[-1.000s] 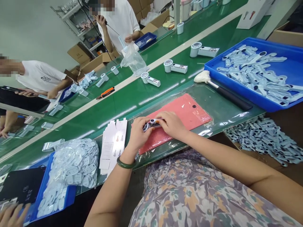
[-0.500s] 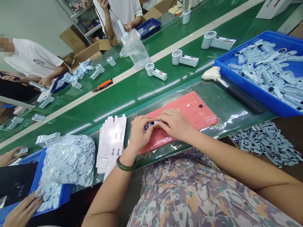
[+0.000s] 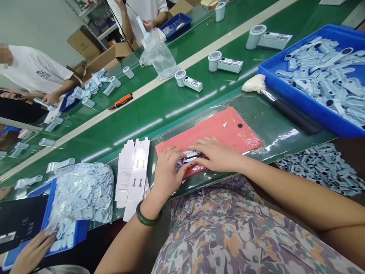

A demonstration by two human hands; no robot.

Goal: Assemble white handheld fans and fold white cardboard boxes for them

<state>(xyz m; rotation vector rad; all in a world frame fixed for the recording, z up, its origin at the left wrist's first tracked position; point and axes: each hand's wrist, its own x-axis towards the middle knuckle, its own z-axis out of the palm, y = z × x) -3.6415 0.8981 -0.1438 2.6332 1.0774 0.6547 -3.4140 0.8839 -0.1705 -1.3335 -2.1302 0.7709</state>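
Observation:
Over the pink mat (image 3: 219, 125), both my hands grip one small light-blue plastic housing piece (image 3: 191, 153) with a shiny dark strip and partly covered lettering. My left hand (image 3: 168, 171) has its thumb and fingers closed on the left end. At the right end, my right hand (image 3: 216, 154) pinches the same piece, thumb below and fingers above. Much of its surface is hidden behind my fingers. A dark round dot (image 3: 240, 125) and a small white scrap (image 3: 225, 124) lie on the mat.
To the right are a blue tray (image 3: 265, 70) of light-blue parts and a black-handled brush (image 3: 293, 114). On the left stand printed cartons (image 3: 139, 163) and a bag of parts (image 3: 85, 190), with a co-worker's hand (image 3: 34, 247) beside it. Assembled devices (image 3: 228, 64) lie on the green belt.
The piece has turned in my fingers, so its shiny strip and lettering now show. Both hands sit slightly lower. At left, a co-worker's upper hand has drawn back, leaving a part on the belt.

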